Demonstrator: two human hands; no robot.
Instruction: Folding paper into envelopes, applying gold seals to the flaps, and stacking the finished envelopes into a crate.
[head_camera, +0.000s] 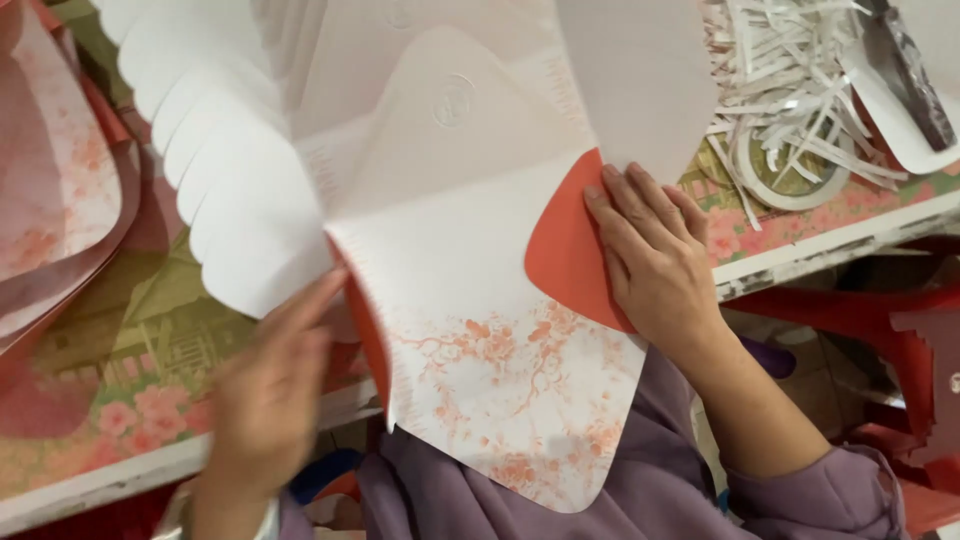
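A die-cut paper envelope blank lies open before me, white inside, with an orange blossom print on its lower flap and an embossed round mark on its upper flap. My right hand presses flat on the red-orange side flap, folded inward. My left hand is blurred at the blank's left edge, fingers touching the opposite red flap. A fanned stack of white blanks lies just above the left hand.
Paper shreds and a tape roll sit at the upper right on a floral-covered table. More printed blanks are piled at the left. Red plastic furniture stands at the right.
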